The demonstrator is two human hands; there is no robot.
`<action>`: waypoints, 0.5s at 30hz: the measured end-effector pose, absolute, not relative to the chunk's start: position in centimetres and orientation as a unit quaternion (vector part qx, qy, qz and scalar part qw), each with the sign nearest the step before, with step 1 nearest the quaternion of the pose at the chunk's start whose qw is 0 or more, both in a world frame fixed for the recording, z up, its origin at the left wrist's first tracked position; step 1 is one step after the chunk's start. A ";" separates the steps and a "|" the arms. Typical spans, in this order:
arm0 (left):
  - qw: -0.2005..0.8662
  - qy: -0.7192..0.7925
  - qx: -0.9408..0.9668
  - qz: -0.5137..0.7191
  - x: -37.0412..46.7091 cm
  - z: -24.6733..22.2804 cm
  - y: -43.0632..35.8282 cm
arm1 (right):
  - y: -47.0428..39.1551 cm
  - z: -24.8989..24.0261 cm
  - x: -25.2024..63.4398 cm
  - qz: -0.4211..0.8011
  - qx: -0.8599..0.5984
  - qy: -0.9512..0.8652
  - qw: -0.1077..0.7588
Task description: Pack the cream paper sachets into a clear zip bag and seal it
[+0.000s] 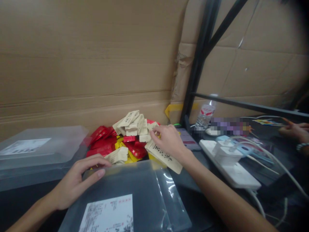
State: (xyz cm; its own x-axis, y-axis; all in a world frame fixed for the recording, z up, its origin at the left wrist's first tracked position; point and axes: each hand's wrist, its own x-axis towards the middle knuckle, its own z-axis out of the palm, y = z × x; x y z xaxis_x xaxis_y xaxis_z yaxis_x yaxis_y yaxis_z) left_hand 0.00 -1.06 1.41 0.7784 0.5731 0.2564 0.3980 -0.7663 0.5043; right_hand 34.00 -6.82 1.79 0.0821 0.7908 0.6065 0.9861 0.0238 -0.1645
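Observation:
A clear plastic bag (142, 188) with a white printed label lies in front of me. My left hand (79, 178) grips its top edge, thumb on the near face and fingers over the rim. Beyond it is a pile of small packets: red packets (98, 146), a few yellow packets (131, 156) and beige paper packets (132, 122) with black writing. My right hand (167, 140) is closed at the right of the pile, with a beige paper packet (166, 158) slanting down below its fingers. The hand covers that packet's upper end.
Another clear plastic bag (48, 138) with a label lies at left. Right of the pile are a phone-like flat device (189, 140), a water bottle (206, 112), and a white power strip (231, 167) with chargers and cables. A black metal frame (198, 64) rises behind. Another person's hand (294, 130) is far right.

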 end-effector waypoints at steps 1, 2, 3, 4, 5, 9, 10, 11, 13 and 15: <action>0.216 0.266 0.918 0.202 0.0 1.5 -1.1 | -6.9 1.9 34.0 -0.170 -0.676 -0.656 0.289; 0.215 0.267 0.917 0.202 0.0 1.5 -1.2 | -7.0 2.1 34.0 -0.170 -0.672 -0.660 0.289; 0.215 0.266 0.917 0.203 0.0 1.6 -1.2 | -7.1 2.2 34.0 -0.171 -0.663 -0.669 0.289; 0.215 0.267 0.918 0.201 0.0 1.6 -1.2 | -7.2 2.3 33.9 -0.173 -0.651 -0.681 0.288; 0.215 0.266 0.918 0.199 0.0 1.6 -1.2 | -7.3 2.4 33.8 -0.174 -0.634 -0.697 0.286; 0.214 0.262 0.921 0.193 -0.3 1.4 -1.0 | -7.8 2.5 32.9 -0.167 -0.554 -0.767 0.275; 0.213 0.260 0.922 0.192 -0.4 1.3 -1.0 | -7.9 2.5 32.6 -0.166 -0.538 -0.780 0.273; 0.213 0.260 0.922 0.190 -0.4 1.3 -0.9 | -8.0 2.5 32.4 -0.165 -0.526 -0.789 0.272; 0.214 0.261 0.923 0.184 -0.5 1.1 -0.8 | -8.1 2.3 32.0 -0.164 -0.512 -0.798 0.272; 0.217 0.262 0.923 0.179 -0.5 1.1 -0.8 | -8.0 2.0 31.7 -0.156 -0.504 -0.806 0.269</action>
State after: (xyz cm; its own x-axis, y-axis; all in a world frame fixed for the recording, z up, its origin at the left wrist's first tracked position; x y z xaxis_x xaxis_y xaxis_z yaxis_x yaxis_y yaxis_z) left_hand -0.54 -0.84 1.09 0.7986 0.5618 0.2159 0.4067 -0.7682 0.4944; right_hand 31.74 -7.99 1.96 -0.3472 0.7279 0.5913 0.8962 0.4432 -0.0193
